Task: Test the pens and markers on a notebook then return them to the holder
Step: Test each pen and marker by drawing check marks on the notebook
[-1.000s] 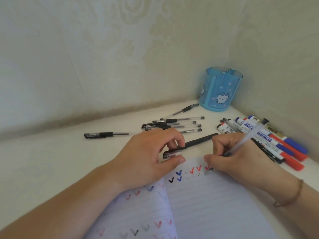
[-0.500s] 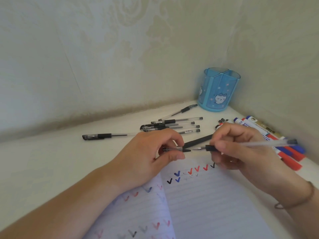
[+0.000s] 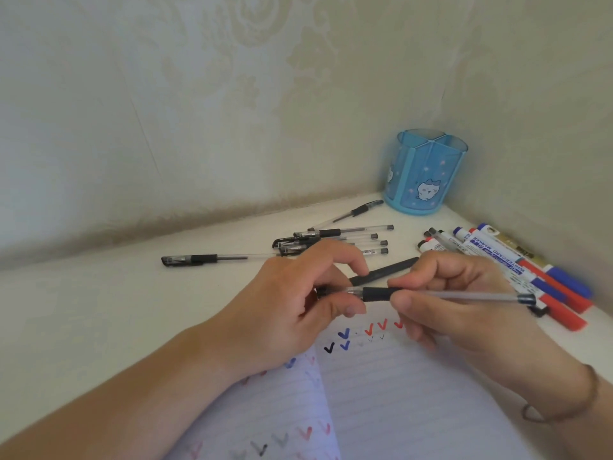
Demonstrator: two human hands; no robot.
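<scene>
A clear gel pen with a black grip lies level above the open notebook. My right hand pinches it just behind the grip. My left hand pinches the pen's cap, which sits over the tip end. The lined page carries rows of black, blue and red tick marks. The blue pen holder stands in the far right corner, with nothing showing above its rim.
Several gel pens lie in a loose bunch behind my left hand, one more off to the left. A black pen lies between my hands. Whiteboard markers lie along the right wall.
My right hand lifted the pen off the page and turned it level. Both hands came together and the tip went into the cap held by my left hand.
</scene>
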